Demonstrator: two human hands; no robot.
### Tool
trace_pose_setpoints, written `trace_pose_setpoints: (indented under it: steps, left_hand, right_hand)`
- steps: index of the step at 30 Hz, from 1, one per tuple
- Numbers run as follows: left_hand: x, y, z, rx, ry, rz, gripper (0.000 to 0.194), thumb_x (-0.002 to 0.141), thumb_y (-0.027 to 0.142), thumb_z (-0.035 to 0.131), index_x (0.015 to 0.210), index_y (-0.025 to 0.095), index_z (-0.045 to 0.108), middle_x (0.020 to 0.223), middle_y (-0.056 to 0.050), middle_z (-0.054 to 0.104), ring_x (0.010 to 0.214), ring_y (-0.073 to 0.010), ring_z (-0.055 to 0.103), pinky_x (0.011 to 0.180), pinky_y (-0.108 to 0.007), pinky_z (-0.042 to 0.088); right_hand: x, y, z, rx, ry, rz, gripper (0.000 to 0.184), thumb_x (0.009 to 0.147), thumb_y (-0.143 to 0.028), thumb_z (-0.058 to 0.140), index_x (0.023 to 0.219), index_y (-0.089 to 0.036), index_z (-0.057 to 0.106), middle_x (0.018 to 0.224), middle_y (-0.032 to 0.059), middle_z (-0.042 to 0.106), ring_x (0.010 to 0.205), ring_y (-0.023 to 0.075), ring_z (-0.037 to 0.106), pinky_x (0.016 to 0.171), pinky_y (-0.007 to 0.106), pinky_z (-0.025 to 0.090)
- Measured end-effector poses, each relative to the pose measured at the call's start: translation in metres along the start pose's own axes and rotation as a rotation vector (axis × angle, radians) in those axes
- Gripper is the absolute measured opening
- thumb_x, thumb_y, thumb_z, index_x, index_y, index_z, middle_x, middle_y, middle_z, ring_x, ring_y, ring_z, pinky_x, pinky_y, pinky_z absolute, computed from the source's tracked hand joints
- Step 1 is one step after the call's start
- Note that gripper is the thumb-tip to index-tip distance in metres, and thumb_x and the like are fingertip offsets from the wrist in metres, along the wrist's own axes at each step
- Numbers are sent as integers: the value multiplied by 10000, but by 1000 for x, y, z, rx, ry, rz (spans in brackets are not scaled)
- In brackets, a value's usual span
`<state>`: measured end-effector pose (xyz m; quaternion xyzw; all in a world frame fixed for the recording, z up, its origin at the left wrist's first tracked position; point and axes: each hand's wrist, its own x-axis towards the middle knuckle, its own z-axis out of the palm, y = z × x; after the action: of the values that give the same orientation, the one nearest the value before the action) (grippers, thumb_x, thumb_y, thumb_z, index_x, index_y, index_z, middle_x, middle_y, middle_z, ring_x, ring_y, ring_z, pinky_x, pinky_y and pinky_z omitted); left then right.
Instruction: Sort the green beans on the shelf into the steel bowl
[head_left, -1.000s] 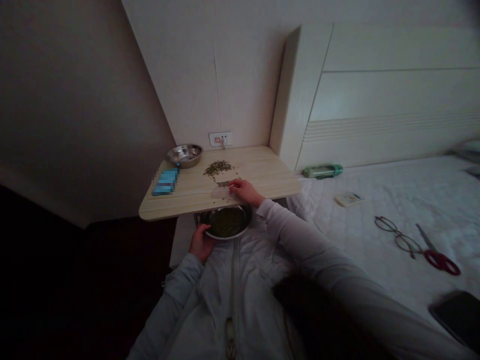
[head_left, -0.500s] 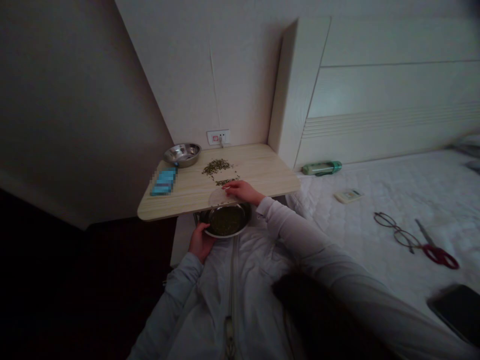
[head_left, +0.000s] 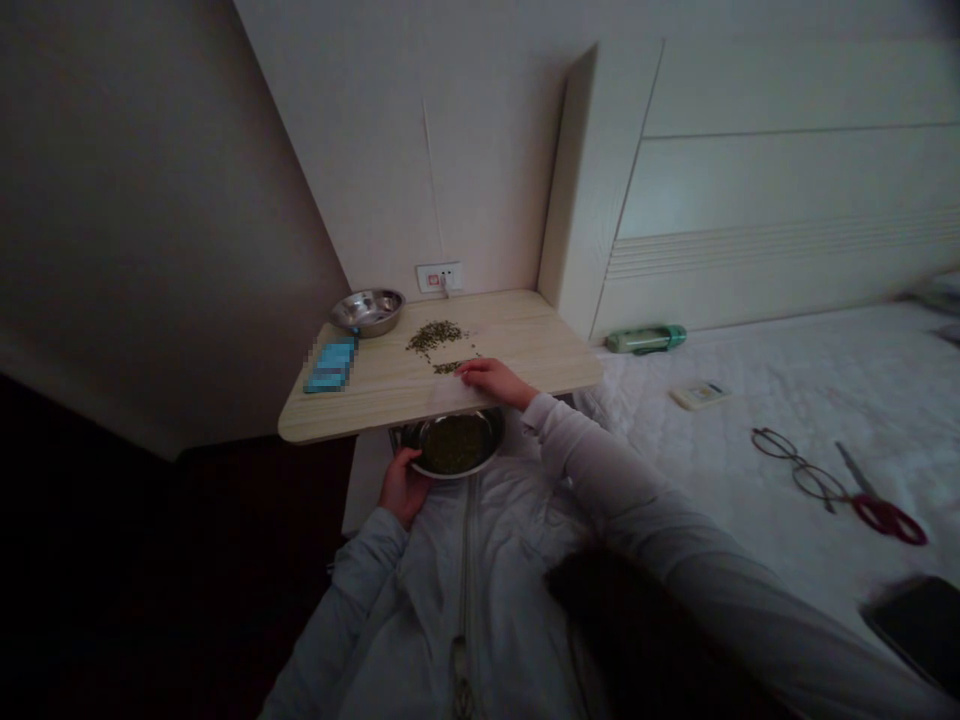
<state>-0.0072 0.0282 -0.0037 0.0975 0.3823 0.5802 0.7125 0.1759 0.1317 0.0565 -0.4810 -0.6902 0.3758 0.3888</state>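
My left hand point(head_left: 403, 487) grips the near-left rim of a steel bowl point(head_left: 453, 444) filled with small green beans, held just below the front edge of the wooden bedside table point(head_left: 375, 392). My right hand point(head_left: 492, 381) rests on the tabletop with fingers together on a thin clear sheet point(head_left: 450, 394) lying flat near the front edge. A small clump of green beans point(head_left: 447, 367) sits at my fingertips. A larger pile of beans point(head_left: 434, 335) lies farther back on the table.
An empty steel bowl point(head_left: 368, 310) and a blue box point(head_left: 331, 364) sit at the table's left. A wall socket point(head_left: 439, 277) is behind. On the white bed lie a green bottle point(head_left: 645, 340), a remote point(head_left: 698, 394), glasses point(head_left: 798, 464), red scissors point(head_left: 879, 507) and a phone point(head_left: 916, 630).
My right hand, which had tipped the clear sheet over the bowl half a second ago, has slid it back flat onto the table beside a bean clump. The left hand keeps the bowl still.
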Motion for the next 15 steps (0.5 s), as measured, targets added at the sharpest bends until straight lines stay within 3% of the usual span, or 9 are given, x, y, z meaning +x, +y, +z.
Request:
trace_pose_setpoints:
  steps: [6,15]
  left_hand:
    - [0,0,0,9,9,-16,196,637,31,493,703,170,613,718,-7,677,780,-167,642,724,-295,511]
    - [-1,0,1,-5,-9,-15,210,646,27,488,739,161,620,719,-12,675,762,-162,639,730,-297,510]
  right_hand:
    - [20,12,-11,-113,276,4,206,818,-180,484,985,-127,593,787,14,621,724,124,566,738,308,438]
    - [15,11,-4,-304,306,-153,261,819,-190,433,1002,-158,617,969,62,651,887,157,573,847,291,411]
